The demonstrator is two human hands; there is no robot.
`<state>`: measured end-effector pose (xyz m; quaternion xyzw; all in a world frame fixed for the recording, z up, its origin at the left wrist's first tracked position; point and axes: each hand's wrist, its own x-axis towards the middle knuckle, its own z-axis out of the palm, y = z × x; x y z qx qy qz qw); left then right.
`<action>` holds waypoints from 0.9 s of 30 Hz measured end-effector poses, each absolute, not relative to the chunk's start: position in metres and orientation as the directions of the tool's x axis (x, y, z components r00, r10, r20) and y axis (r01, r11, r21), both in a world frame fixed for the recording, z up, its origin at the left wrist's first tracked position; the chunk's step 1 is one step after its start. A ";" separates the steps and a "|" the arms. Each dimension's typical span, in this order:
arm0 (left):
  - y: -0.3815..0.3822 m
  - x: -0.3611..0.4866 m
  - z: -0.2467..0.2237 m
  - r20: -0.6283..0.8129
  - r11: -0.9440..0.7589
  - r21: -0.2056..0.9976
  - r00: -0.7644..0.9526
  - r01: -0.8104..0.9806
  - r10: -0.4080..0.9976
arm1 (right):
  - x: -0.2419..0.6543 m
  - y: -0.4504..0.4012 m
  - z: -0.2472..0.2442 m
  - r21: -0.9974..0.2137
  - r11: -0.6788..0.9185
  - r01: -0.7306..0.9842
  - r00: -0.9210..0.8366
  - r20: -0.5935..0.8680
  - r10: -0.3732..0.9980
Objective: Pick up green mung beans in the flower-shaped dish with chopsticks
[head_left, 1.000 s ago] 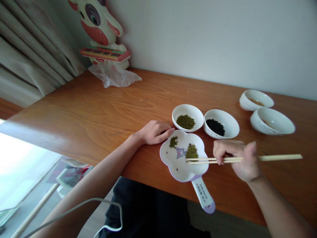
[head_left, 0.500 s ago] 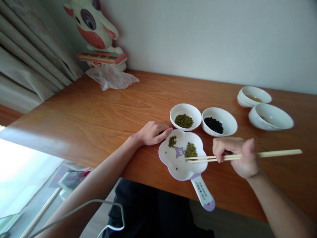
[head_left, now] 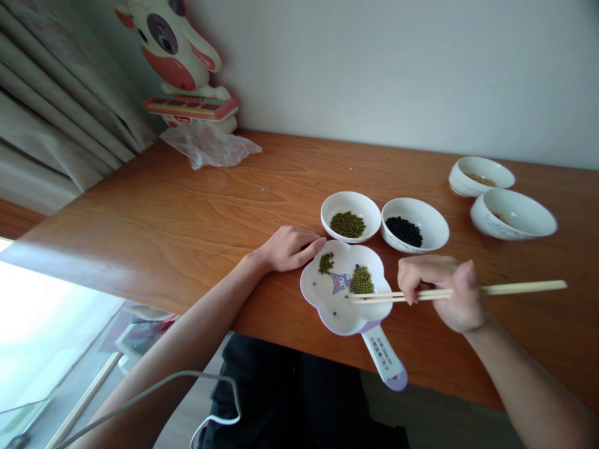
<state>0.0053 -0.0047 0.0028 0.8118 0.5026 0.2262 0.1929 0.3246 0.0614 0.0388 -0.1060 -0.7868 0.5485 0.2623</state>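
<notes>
My right hand (head_left: 442,288) grips a pair of chopsticks (head_left: 519,288), whose tips rest over a flower-shaped plate (head_left: 337,318) with a handle. A green bean lies at the tips. On the plate are a larger pile of green beans (head_left: 361,280) and a smaller one (head_left: 326,263) at its upper left. My left hand (head_left: 292,248) rests on the table, thumb at the plate's rim, fingers partly curled with nothing seen in them. Behind the plate stand a bowl of green beans (head_left: 347,224) and a bowl of black beans (head_left: 405,231).
Two more white bowls (head_left: 482,176) (head_left: 512,214) with some light brown contents stand at the right rear of the wooden table (head_left: 196,218). A cow toy with a keyboard (head_left: 191,107) and a clear plastic bag (head_left: 213,146) are at the back left. A cable hangs at the lower left.
The chopstick tips have moved slightly left across the plate, away from the larger pile, and a green bean now shows at them. My right hand has shifted a little left. My left hand stays.
</notes>
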 end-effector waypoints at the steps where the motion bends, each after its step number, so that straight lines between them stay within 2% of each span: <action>1: -0.005 0.005 0.002 0.176 -0.422 0.540 0.393 0.728 0.903 | 0.325 0.061 0.038 -0.919 0.374 -0.121 -0.841 0.295 0.453; 27: -0.003 0.005 0.001 0.194 -0.437 0.523 0.397 0.732 0.897 | 0.320 0.054 0.032 -0.935 0.332 -0.127 -0.820 0.287 0.495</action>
